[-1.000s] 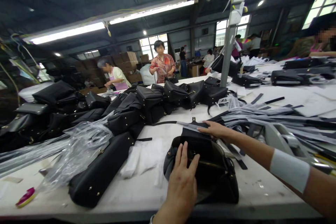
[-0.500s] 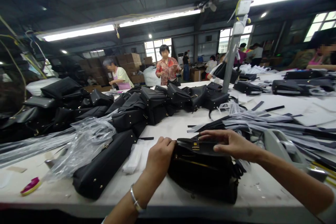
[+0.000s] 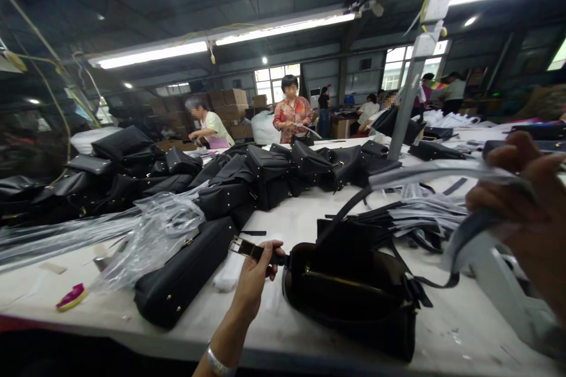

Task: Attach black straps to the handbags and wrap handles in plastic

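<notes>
A black handbag (image 3: 354, 318) lies with its mouth open on the table, a gold zipper (image 3: 349, 283) showing inside. My left hand (image 3: 259, 268) pinches a short black strap with a gold buckle (image 3: 242, 247) at the bag's left end. At the far right my right hand (image 3: 526, 194), blurred, is raised with its fingers around a dark strap (image 3: 442, 169) partly covered in pale wrapping. The strap arcs over the bag and hangs down near the bag's right side. Whether both its ends are fixed to the bag, I cannot tell.
Left of my hand lies another black bag (image 3: 186, 274) beside crumpled clear plastic (image 3: 150, 235). Black bags (image 3: 269, 171) are heaped behind. Wrapped straps (image 3: 411, 215) lie near a grey plastic object (image 3: 508, 288). A tape roll (image 3: 71, 297) sits front left. A person (image 3: 292, 109) stands across the table.
My right hand has moved from the bag's flap up and right, now with the strap. My left hand has shifted from the bag's edge to the buckle strap. The bag's mouth is wider.
</notes>
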Demonstrator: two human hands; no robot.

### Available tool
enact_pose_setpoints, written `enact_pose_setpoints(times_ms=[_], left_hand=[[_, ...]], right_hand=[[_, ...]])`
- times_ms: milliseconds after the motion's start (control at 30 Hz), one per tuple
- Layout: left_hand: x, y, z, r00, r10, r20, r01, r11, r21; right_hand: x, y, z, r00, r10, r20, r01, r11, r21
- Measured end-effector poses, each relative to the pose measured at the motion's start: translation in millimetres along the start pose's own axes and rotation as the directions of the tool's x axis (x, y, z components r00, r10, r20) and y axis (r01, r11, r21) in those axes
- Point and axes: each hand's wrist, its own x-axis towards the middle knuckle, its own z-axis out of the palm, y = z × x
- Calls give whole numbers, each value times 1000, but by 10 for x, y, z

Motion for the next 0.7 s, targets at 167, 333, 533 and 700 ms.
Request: enact_pose_setpoints(times_ms=[167, 333, 533, 700], left_hand=[[-50, 3, -6, 999, 28, -26, -28, 1000, -4], [-113, 49, 26, 999, 10, -33, -9, 1000, 10], [-136, 65, 41, 999, 28, -44, -26, 999, 46], [-110, 88, 31, 996, 33, -85, -24, 995, 100]], right_hand=[[397, -26, 64, 934, 88, -346, -19, 980, 200], [526, 477, 450, 977, 132, -170, -148, 985, -88], [40, 548, 1142, 802, 236, 549, -198, 972, -129], [-412, 240, 1213, 409, 51, 911, 155, 980, -124]])
